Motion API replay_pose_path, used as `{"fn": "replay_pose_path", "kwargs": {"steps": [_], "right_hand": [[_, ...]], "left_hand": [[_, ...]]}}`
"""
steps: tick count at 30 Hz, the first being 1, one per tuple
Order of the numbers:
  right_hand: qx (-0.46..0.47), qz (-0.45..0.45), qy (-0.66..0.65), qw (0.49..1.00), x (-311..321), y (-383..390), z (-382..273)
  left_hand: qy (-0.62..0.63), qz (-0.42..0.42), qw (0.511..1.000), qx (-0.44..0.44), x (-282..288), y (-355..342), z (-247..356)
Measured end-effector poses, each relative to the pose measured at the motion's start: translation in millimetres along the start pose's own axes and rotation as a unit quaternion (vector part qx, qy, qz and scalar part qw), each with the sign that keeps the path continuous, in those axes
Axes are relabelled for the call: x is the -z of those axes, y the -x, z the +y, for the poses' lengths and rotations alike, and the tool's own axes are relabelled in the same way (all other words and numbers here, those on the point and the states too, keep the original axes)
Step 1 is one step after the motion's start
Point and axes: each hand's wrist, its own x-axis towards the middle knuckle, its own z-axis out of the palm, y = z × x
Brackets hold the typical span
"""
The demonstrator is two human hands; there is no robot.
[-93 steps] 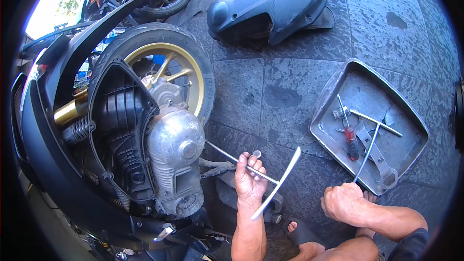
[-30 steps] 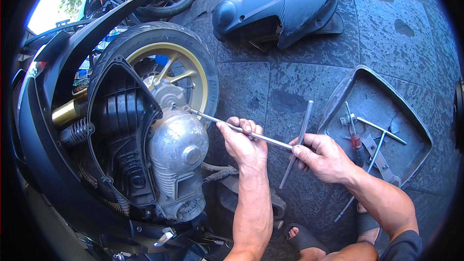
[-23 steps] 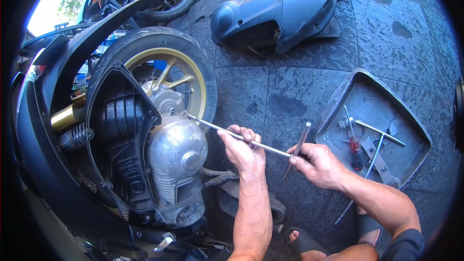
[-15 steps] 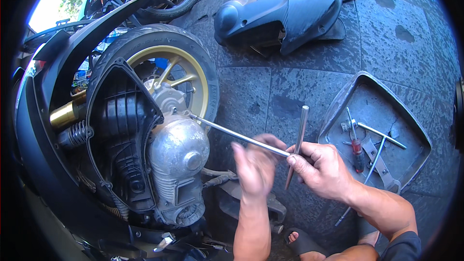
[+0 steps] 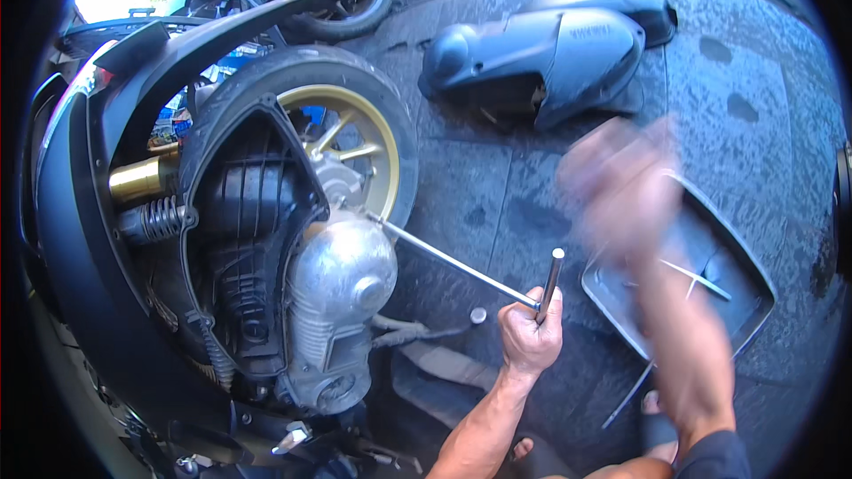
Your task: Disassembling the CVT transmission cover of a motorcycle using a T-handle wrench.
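My left hand (image 5: pixel 530 341) is wrapped round the crossbar of a long T-handle wrench (image 5: pixel 457 263). From this fist the shaft slopes up and left. Its far end meets the scooter's metal engine casing (image 5: pixel 344 257), close to the hub of the rear wheel; the fastener there is too small to make out. My right hand (image 5: pixel 621 182) is off the wrench, raised over the far left side of a metal tray (image 5: pixel 612 309). Motion smears its fingers, so I cannot see whether it holds anything.
A black airbox housing (image 5: pixel 253 231) lies left of the casing, before the gold-rimmed rear wheel (image 5: pixel 390 124). Dark plastic covers (image 5: pixel 541 58) rest on the tiled floor at the back. Another T-handle tool (image 5: pixel 701 282) is in the tray. A second motorbike (image 5: pixel 342 0) stands behind.
My left hand has closed on the T-handle's crossbar. My right hand has let go of it and swung up and away to the right. The whole view has shifted slightly.
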Motion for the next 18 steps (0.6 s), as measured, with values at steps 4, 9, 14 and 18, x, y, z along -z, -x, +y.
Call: {"fn": "replay_pose_path", "kwargs": {"steps": [4,9,14,18], "right_hand": [[0.03,-0.131,-0.11,0.985,-104,28,-68],[0.103,-0.024,0.043,0.993,-68,47,-64],[-0.395,-0.049,-0.054,0.916,-8,71,-21],[0.055,0.005,0.142,0.988,-25,54,-26]], "left_hand": [[0.508,0.127,0.831,-0.188,-26,-31,1],[0.33,0.03,0.942,-0.048,-6,-50,23],[0.573,-0.253,0.773,0.098,72,-30,-7],[0.562,-0.104,0.803,0.168,59,-15,-7]]}}
